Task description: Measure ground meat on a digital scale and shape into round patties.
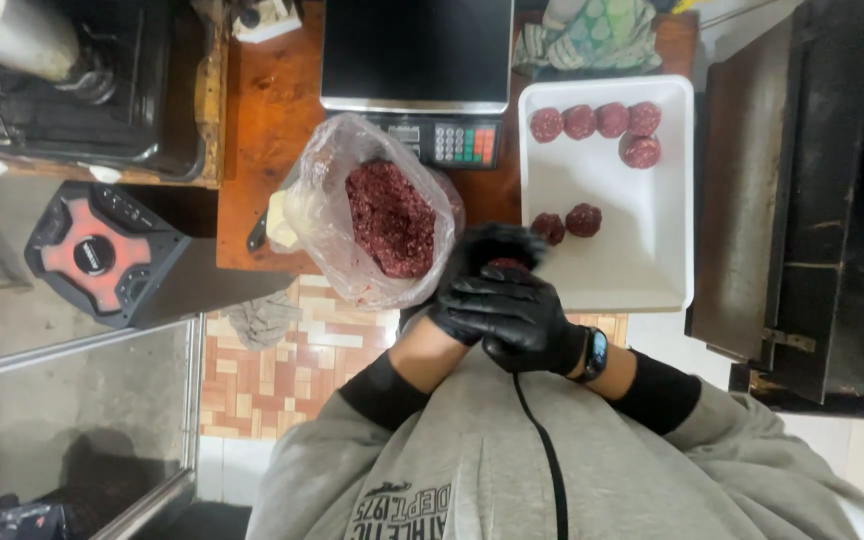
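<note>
Both gloved hands, left hand (487, 262) and right hand (517, 318), grip pressed around a round meat lump (508, 264).

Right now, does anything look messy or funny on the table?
Mostly tidy. The seven meatballs sit unevenly on the white tray: five bunched at the top, two lower down alone. The open bag of minced meat slumps sideways. Nothing looks spilled. Both gloved hands are cupped together around meat.

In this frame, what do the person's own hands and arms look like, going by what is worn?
Both hands wear glossy black disposable gloves: the left hand, the right hand. Each forearm has a black under-sleeve showing beneath the pushed-up cuffs of a grey sweatshirt with dark printed lettering. The right wrist carries a black smartwatch. A thin black cable runs down the chest.
</note>
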